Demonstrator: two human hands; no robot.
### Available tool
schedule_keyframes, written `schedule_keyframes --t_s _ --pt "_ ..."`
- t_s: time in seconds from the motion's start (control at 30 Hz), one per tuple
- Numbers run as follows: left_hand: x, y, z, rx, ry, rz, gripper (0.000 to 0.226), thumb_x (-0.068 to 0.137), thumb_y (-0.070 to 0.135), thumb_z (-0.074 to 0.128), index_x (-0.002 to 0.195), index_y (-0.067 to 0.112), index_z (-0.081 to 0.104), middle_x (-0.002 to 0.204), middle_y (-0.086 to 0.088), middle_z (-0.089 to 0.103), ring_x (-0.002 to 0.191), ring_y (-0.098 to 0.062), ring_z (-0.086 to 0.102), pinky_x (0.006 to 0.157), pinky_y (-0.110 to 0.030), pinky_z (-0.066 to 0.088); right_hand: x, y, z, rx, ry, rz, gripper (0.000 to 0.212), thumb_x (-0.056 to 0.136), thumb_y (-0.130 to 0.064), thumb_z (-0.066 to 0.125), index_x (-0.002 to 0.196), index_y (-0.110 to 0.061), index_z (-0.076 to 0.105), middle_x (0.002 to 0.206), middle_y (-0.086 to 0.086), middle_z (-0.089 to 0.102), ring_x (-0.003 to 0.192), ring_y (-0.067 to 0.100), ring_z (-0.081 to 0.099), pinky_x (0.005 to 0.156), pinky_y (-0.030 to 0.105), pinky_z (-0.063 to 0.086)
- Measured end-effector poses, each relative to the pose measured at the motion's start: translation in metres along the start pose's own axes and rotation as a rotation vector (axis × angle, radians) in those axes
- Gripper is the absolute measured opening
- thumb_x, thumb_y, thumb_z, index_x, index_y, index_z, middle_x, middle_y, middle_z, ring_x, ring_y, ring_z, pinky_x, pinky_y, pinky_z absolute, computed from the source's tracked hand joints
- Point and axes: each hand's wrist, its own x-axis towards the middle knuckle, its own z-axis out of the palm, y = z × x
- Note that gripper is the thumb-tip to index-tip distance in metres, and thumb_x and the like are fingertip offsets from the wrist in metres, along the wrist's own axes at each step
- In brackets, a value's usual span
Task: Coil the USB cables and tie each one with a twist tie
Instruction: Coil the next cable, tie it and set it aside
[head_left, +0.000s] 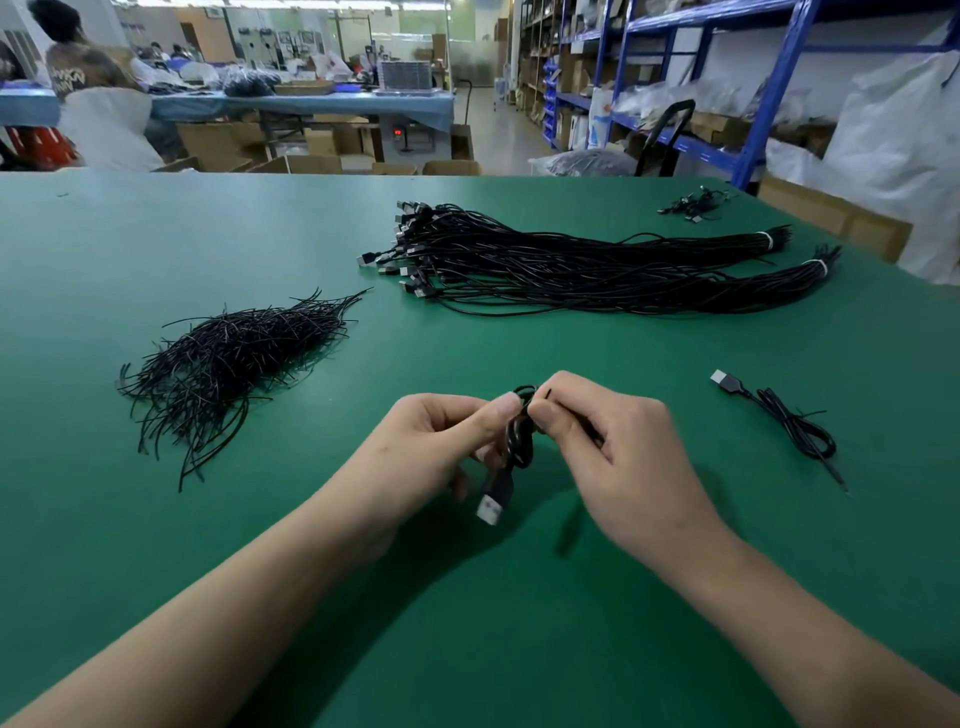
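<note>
Just below the middle of the frame, the left hand (441, 441) grips a small coiled cable (519, 436) between thumb and curled fingers, and the cable's USB plug (491, 506) hangs down beneath it. The right hand (618, 457) meets it from the right. Its thumb and forefinger pinch at the top of the coil, where a short black end that looks like a twist tie (544, 392) sticks out. The coiling of this cable looks done and the tying is under way, but the fingers hide how far the tie is twisted.

To the right of the hands, one tied cable (795, 421) lies on the green desk (156, 545), looped up with its plug pointing to the upper left. It appears finished. Left of centre sits a big pile of twist ties (228, 358).

From the upper middle to the upper right stretch two long bundles of cables (571, 260), still straight, each banded in white near its right end. A small dark clump (696, 202) lies at the far upper right, too small to make out.

By this count the job seems barely begun, with nearly all the cables left to do.
</note>
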Motion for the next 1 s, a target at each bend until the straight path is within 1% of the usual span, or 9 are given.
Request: schedule_keyframes --t_s 0.2,0.3,0.43,0.53,0.67,0.77,0.83,0.9,1.0 --pt "-0.003 0.005 0.006 0.026 0.124 0.180 0.022 0.074 0.039 0.078 0.080 0.018 0.080 0.067 0.005 0.072 0.058 -0.001 0.059 0.055 -0.009 0.041 0.003 0.002 -0.001 0.208 -0.093 0.171 0.035 0.104 -0.026 0.055 0.075 -0.007 0.052 0.059 0.001 0.036 0.058 0.017 0.031 0.054 0.030 0.026" --pt "-0.006 0.005 0.007 0.247 0.219 0.355 0.003 0.079 0.031 0.083 0.078 0.030 0.080 0.073 0.013 0.075 0.064 0.005 0.062 0.059 -0.008 0.041 0.003 0.005 0.000 0.523 -0.163 0.354 0.035 0.105 -0.027 0.051 0.073 -0.014 0.049 0.055 -0.012 0.030 0.051 0.008 0.025 0.049 0.019 0.024" --pt "-0.006 0.005 0.004 0.561 0.319 0.699 0.013 0.081 0.035 0.081 0.087 0.024 0.081 0.077 0.016 0.072 0.070 0.001 0.064 0.065 -0.004 0.036 0.003 0.003 -0.001 1.043 -0.292 0.602 0.029 0.099 -0.020 0.053 0.071 -0.022 0.058 0.055 -0.007 0.018 0.046 0.008 0.015 0.044 0.021 0.016" --pt "-0.003 0.004 -0.005 0.820 0.333 1.006 0.014 0.089 0.033 0.078 0.092 0.020 0.081 0.080 0.009 0.071 0.067 -0.010 0.062 0.062 -0.020 0.045 0.003 0.001 -0.004 1.184 -0.384 0.688 0.012 0.087 -0.020 0.056 0.078 -0.016 0.051 0.054 -0.008 0.018 0.047 0.009 0.012 0.045 0.022 0.014" --pt "0.001 0.003 -0.015 1.151 0.391 1.284 0.010 0.092 0.017 0.077 0.100 0.022 0.081 0.082 0.004 0.067 0.068 -0.017 0.056 0.058 -0.028 0.044 0.000 0.002 -0.008 1.179 -0.434 0.667 0.013 0.091 -0.020 0.056 0.079 -0.020 0.050 0.067 -0.003 0.014 0.052 0.009 0.013 0.048 0.024 0.012" --pt "0.001 0.000 -0.011 1.006 0.360 1.121 0.012 0.098 0.024 0.069 0.102 0.026 0.081 0.081 0.009 0.068 0.066 -0.012 0.060 0.058 -0.027 0.047 0.001 0.003 -0.005 0.972 -0.328 0.563 0.022 0.102 -0.017 0.049 0.080 -0.015 0.051 0.058 -0.008 0.022 0.051 0.009 0.015 0.048 0.024 0.011" --pt "-0.001 0.000 -0.008 0.669 0.317 0.828 0.022 0.099 0.036 0.060 0.099 0.027 0.080 0.078 0.016 0.070 0.067 -0.004 0.066 0.060 -0.021 0.049 0.004 0.003 -0.004 0.806 -0.193 0.450 0.026 0.104 -0.022 0.049 0.082 -0.007 0.051 0.056 -0.008 0.027 0.050 0.007 0.019 0.047 0.021 0.015" --pt "-0.002 0.001 -0.006 0.376 0.241 0.464 0.033 0.096 0.050 0.056 0.086 0.028 0.079 0.072 0.008 0.072 0.063 -0.008 0.071 0.053 -0.016 0.043 0.005 0.003 -0.004 0.558 -0.086 0.289 0.035 0.103 -0.029 0.050 0.081 -0.001 0.049 0.060 0.003 0.030 0.054 0.008 0.025 0.051 0.024 0.021" --pt "0.000 -0.001 -0.003 0.228 0.032 0.186 0.049 0.091 0.063 0.055 0.081 0.021 0.078 0.071 -0.001 0.075 0.053 -0.008 0.063 0.050 -0.012 0.039 0.002 0.001 -0.004 0.179 -0.025 0.053 0.034 0.103 -0.028 0.055 0.076 -0.008 0.054 0.059 -0.001 0.039 0.056 0.006 0.031 0.053 0.024 0.026"
